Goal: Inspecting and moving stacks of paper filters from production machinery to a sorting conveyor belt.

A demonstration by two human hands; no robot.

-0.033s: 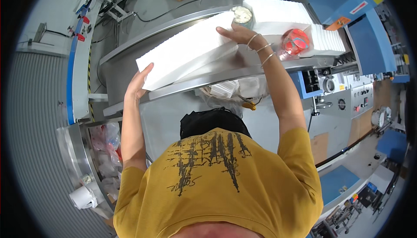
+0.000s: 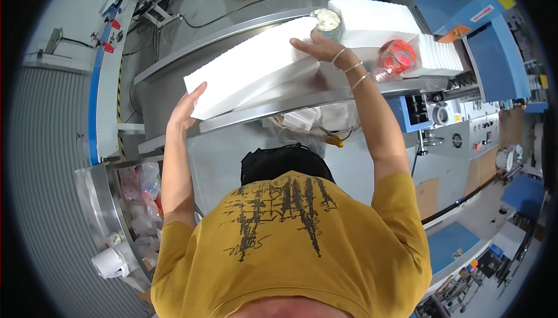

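Between my two hands lies a long white stack (image 2: 250, 65), made up of what look like many thin pieces pressed together. My left hand (image 2: 187, 109) closes on its near left end, the thumb on top. At its far right end my right hand (image 2: 321, 47) grips the side, thumb and fingers partly hidden. The stack slants over a metal trough (image 2: 160, 100). Just beyond my right hand stands a round clear container (image 2: 326, 22) with pale contents. To the right of my wrist is a clear jar with red contents (image 2: 397, 58).
More white stacks (image 2: 375, 19) fill the trough's right end beside a blue machine (image 2: 497, 56). Under the trough hangs a plastic bag (image 2: 340, 115). A metal bin (image 2: 107, 196) with plastic bags stands at my left, near a white bucket (image 2: 110, 264). A cable (image 2: 244, 10) crosses the floor behind.
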